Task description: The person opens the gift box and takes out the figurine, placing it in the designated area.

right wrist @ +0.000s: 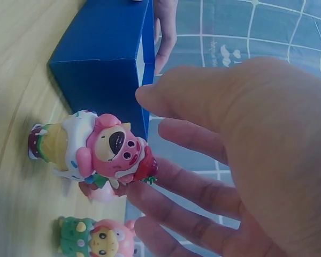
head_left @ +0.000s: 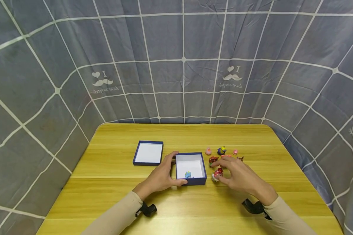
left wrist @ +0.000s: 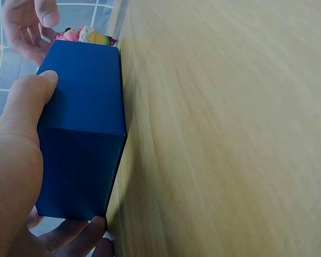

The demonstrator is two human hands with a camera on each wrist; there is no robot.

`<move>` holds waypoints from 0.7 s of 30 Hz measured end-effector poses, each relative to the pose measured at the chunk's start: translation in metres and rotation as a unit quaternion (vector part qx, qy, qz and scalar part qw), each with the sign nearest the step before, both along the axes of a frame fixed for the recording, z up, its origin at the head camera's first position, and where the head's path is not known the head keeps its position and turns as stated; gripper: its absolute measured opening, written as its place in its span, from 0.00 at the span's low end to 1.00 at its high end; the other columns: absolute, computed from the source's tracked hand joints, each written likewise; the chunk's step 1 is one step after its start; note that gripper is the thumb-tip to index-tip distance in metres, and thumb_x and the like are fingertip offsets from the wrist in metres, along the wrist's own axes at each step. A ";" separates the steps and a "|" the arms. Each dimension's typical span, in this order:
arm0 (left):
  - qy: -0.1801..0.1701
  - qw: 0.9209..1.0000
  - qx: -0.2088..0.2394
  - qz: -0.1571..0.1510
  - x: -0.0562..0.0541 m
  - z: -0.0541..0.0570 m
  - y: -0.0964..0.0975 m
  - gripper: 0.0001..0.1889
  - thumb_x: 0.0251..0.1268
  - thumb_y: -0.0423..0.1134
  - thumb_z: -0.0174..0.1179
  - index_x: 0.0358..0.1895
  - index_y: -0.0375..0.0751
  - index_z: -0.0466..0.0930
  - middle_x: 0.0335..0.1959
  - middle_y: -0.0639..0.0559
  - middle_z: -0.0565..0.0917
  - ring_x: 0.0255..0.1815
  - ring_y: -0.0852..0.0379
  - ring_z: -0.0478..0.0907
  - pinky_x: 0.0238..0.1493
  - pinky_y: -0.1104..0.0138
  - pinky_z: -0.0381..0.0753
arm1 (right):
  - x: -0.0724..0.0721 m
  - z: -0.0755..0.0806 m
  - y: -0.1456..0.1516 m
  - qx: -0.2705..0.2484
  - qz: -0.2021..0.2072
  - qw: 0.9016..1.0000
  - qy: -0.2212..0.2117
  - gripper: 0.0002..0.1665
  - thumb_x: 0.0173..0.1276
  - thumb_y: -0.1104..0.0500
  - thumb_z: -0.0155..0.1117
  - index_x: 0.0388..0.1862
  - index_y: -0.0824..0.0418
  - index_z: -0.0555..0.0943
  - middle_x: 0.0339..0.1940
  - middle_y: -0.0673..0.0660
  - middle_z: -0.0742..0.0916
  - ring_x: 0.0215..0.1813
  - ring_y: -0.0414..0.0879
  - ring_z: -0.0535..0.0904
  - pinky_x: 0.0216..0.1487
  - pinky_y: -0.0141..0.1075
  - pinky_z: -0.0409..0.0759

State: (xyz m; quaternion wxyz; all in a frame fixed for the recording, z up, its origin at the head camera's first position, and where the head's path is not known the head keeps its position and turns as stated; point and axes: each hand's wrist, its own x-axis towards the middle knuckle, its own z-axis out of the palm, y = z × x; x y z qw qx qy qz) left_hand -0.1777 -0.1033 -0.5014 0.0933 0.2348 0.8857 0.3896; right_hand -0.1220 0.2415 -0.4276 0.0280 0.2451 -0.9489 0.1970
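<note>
A blue box (head_left: 191, 181) with a white inside stands on the table, and a small light-blue toy (head_left: 188, 174) lies in it near the front wall. My left hand (head_left: 162, 174) grips this box from the left, thumb on the front wall and fingers round the back corner. To the right of the box, a pink bear figurine (right wrist: 115, 147) with a red strawberry-like cap stands upright on a cupcake-like base. My right hand (head_left: 238, 174) hovers around it with thumb and fingers spread apart, the fingertips close to its cap in the right wrist view.
A shallow blue lid (head_left: 148, 153), white inside, lies left behind the box. Behind the bear stand several figurines: a brown one (head_left: 213, 160), a light pink one (head_left: 208, 151), a dark-and-yellow one (head_left: 222, 150), and a green-and-pink one (right wrist: 91, 238). A grey curtain (head_left: 164, 78) surrounds the table.
</note>
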 end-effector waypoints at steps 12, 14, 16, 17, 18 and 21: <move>-0.001 1.000 0.001 -0.001 0.000 0.003 0.000 0.66 0.66 0.66 0.85 0.97 0.46 0.53 0.92 0.37 0.68 0.79 0.38 0.82 0.79 0.39 0.83 | 0.000 0.005 -0.002 0.006 -0.003 1.000 0.011 0.19 0.78 0.55 0.83 0.65 0.51 0.93 0.67 0.54 0.94 0.70 0.61 0.91 0.67 0.63 0.91; 0.000 1.000 0.001 -0.002 0.000 0.003 0.000 0.66 0.66 0.66 0.85 0.96 0.46 0.53 0.92 0.37 0.68 0.79 0.38 0.82 0.80 0.39 0.83 | 0.000 0.005 -0.003 0.006 -0.003 1.000 0.014 0.19 0.78 0.55 0.83 0.65 0.50 0.94 0.66 0.53 0.95 0.69 0.60 0.92 0.66 0.61 0.92; 0.001 1.000 0.000 -0.003 0.000 0.003 0.000 0.66 0.66 0.65 0.85 0.96 0.46 0.53 0.92 0.37 0.68 0.79 0.38 0.82 0.79 0.39 0.83 | 0.000 0.007 -0.003 0.007 -0.006 1.000 0.018 0.19 0.78 0.55 0.84 0.65 0.50 0.94 0.66 0.54 0.95 0.67 0.58 0.93 0.65 0.59 0.93; 0.001 1.000 0.000 -0.003 0.000 0.003 0.000 0.66 0.66 0.65 0.85 0.96 0.46 0.53 0.92 0.37 0.68 0.79 0.38 0.82 0.79 0.39 0.83 | 0.000 0.007 -0.003 0.006 -0.007 1.000 0.018 0.19 0.78 0.55 0.84 0.65 0.50 0.94 0.65 0.54 0.95 0.65 0.57 0.93 0.63 0.57 0.93; 0.003 1.000 0.000 -0.004 0.000 0.003 0.000 0.66 0.65 0.65 0.86 0.96 0.46 0.53 0.92 0.36 0.68 0.79 0.38 0.82 0.79 0.39 0.83 | 0.000 0.008 -0.003 0.004 -0.008 1.000 0.018 0.19 0.78 0.55 0.84 0.64 0.51 0.94 0.65 0.54 0.95 0.63 0.56 0.94 0.61 0.55 0.94; 0.003 1.000 0.001 -0.006 0.000 0.003 0.001 0.66 0.65 0.65 0.86 0.96 0.46 0.53 0.91 0.36 0.69 0.78 0.39 0.83 0.79 0.39 0.83 | 0.000 0.011 -0.004 0.003 -0.015 1.000 0.020 0.18 0.78 0.55 0.84 0.64 0.50 0.94 0.63 0.52 0.95 0.56 0.50 0.93 0.53 0.46 0.92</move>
